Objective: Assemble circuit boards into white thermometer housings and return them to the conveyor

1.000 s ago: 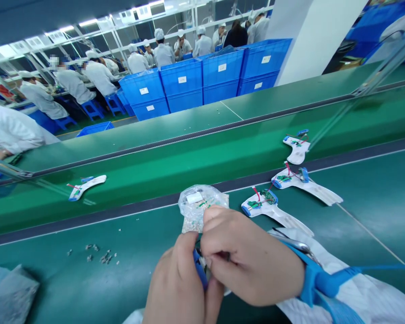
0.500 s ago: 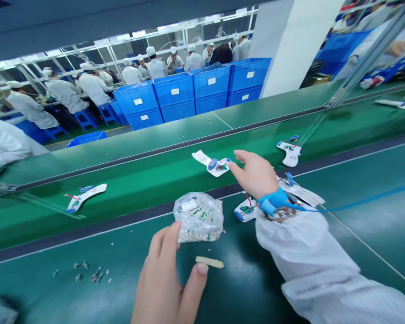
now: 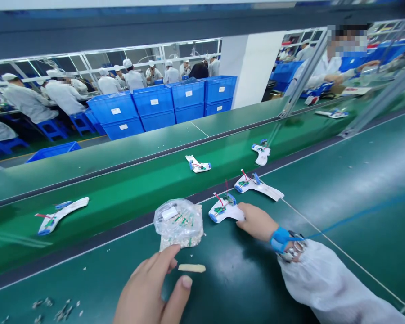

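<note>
White housing (image 3: 225,212) touches the right hand (image 3: 256,221) at its fingertips, flat and ungripped.
Left hand (image 3: 151,290) spread open and empty, near a clear bag (image 3: 178,222) and wooden stick (image 3: 191,268).

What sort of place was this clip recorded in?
Probably an electronics assembly workshop: a green conveyor belt carries white housings with green circuit boards and red wires, stacked blue plastic crates stand beyond it, and workers in white caps and smocks line the benches.
</note>
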Demonstrator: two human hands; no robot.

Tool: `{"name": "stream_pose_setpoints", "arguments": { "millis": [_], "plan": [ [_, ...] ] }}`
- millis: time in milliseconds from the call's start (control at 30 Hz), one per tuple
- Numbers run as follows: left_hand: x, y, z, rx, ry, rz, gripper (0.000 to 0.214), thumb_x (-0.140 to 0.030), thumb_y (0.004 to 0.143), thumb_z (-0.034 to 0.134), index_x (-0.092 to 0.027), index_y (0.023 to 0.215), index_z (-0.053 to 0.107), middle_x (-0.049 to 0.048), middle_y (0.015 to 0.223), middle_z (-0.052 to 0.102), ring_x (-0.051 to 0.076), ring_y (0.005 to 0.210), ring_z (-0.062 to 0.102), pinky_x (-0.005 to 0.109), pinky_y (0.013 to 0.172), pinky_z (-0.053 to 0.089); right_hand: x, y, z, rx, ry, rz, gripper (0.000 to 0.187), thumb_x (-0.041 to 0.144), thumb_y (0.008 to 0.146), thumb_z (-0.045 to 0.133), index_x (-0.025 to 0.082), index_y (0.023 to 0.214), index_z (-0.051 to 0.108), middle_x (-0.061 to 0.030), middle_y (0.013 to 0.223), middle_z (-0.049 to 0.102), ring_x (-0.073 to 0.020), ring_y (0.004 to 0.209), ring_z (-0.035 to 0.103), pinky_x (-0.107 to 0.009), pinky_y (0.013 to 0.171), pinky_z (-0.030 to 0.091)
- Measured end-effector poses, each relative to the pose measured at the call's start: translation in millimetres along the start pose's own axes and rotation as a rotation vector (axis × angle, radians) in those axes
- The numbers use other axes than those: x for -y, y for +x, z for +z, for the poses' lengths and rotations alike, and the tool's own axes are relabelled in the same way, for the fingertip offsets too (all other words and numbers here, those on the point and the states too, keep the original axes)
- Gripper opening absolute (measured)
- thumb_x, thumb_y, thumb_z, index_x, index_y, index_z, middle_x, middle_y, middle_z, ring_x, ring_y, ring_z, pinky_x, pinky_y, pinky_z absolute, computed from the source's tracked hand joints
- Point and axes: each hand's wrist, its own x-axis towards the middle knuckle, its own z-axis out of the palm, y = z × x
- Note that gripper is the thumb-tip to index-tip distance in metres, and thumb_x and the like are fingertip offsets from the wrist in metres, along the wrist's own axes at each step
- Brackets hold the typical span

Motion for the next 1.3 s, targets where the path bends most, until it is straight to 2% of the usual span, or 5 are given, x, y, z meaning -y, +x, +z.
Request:
{"name": "stream_pose_setpoints", "arguments": {
  "millis": [333,767,967,1100,1300],
  "plan": [
    [-3.7,1.4,20.3,-0.201,-0.783,-0.193,0.047,-0.061,0.080,0.047,-0.023,0.093,0.072,0.0061,0.073,0.071,0.027,0.070,0.066,0.037,0.063,0.054,84.0,-32.1,-43.0,0.324,0.631,-1.048,0.015,0.015,0.070,0.056,0.014,0.085,0.058,-0.0030,0.083,0.054,-0.0151,0.080,0.051,-0.027,0.075,0.043],
    [-7.1,-11.1,10.3,-0.025,-1.402,-0.206,0.039,-0.027,0.065,0.080,-0.029,0.102,0.070,0.0017,0.084,0.071,0.011,0.059,0.065,0.020,0.056,0.052,109.2,-17.8,-20.5,1.122,0.973,-0.916,0.057,0.065,0.064,0.065,0.014,0.086,0.059,-0.0055,0.082,0.062,-0.0166,0.083,0.060,-0.028,0.079,0.047],
    [4.8,0.6,19.2,-0.285,-1.226,-0.026,0.034,-0.041,0.077,0.066,-0.023,0.105,0.069,0.0091,0.111,0.068,0.026,0.102,0.063,0.034,0.086,0.052,128.7,-21.6,0.4,1.428,1.100,-1.126,0.051,0.063,0.066,0.064,0.012,0.072,0.062,-0.0112,0.072,0.066,-0.0229,0.079,0.066,-0.034,0.080,0.050],
    [3.5,-1.0,18.2,-0.370,-1.220,-0.080,0.033,-0.044,0.081,0.061,-0.021,0.102,0.069,0.0082,0.099,0.072,0.023,0.088,0.067,0.032,0.078,0.054,124.1,-22.8,-12.4,1.204,0.858,-1.237,0.037,0.047,0.077,0.058,0.011,0.084,0.065,-0.0128,0.088,0.069,-0.0226,0.095,0.065,-0.030,0.084,0.049],
    [-2.4,-5.4,11.6,-0.431,-1.280,-0.192,0.028,-0.040,0.078,0.066,-0.020,0.097,0.071,0.0054,0.094,0.073,0.019,0.084,0.068,0.024,0.072,0.055,94.4,-21.2,-48.7,0.078,0.559,-0.753,0.023,0.024,0.084,0.047,0.015,0.096,0.064,-0.0105,0.101,0.067,-0.0212,0.095,0.062,-0.036,0.087,0.048]
  ]
}}
